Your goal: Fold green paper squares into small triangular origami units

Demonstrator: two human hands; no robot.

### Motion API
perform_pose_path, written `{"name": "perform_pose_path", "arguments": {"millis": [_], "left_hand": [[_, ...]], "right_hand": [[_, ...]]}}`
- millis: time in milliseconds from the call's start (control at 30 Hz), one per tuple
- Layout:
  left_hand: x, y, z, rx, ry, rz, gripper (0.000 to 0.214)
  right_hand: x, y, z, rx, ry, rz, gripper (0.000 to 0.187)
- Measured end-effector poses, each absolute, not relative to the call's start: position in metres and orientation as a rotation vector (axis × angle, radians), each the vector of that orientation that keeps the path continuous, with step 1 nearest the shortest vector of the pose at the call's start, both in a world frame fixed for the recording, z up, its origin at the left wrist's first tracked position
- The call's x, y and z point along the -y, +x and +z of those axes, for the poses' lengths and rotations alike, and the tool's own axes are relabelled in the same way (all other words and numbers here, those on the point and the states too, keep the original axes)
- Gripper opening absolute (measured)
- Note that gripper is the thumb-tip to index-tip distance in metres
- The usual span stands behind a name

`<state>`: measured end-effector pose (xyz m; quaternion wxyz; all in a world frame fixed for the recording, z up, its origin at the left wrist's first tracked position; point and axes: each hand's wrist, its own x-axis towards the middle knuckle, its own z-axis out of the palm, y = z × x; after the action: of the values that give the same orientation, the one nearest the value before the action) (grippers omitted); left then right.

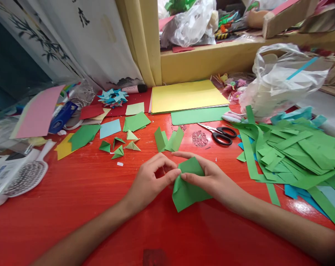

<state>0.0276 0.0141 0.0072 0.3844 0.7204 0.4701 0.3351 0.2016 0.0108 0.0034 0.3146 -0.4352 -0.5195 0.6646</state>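
Observation:
A green paper piece [188,192], partly folded, is held just above the red table [101,207] near its middle. My left hand [150,181] pinches the paper's left edge with thumb and fingertips. My right hand [208,177] grips the paper from the right, its thumb and index finger pressed on the fold beside the left fingertips. Folded green paper units [168,139] lie just beyond my hands.
Black-handled scissors [221,133] lie to the right rear. A heap of green paper strips [289,155] fills the right side. Small folded triangles [120,145], a yellow sheet stack [186,95], a plastic bag [283,79] and a hairbrush [26,177] lie around.

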Motion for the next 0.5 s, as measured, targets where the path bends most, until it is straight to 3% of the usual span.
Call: {"name": "perform_pose_path", "arguments": {"millis": [133, 233, 500], "left_hand": [[-0.0125, 0.0295, 0.0056, -1.234, 1.817, 0.864, 0.018], [-0.0122, 0.0282, 0.0051, -1.251, 1.776, 0.872, 0.018], [-0.0133, 0.0292, 0.0044, -1.233, 1.726, 0.793, 0.022]], "right_hand": [[-0.011, 0.2024, 0.0007, 1.634, -1.154, 1.583, 0.043], [-0.0113, 0.2021, -0.0015, 1.7, -1.137, 1.544, 0.019], [-0.0125, 0.2017, -0.0046, 1.435, -1.093, 1.624, 0.021]]}}
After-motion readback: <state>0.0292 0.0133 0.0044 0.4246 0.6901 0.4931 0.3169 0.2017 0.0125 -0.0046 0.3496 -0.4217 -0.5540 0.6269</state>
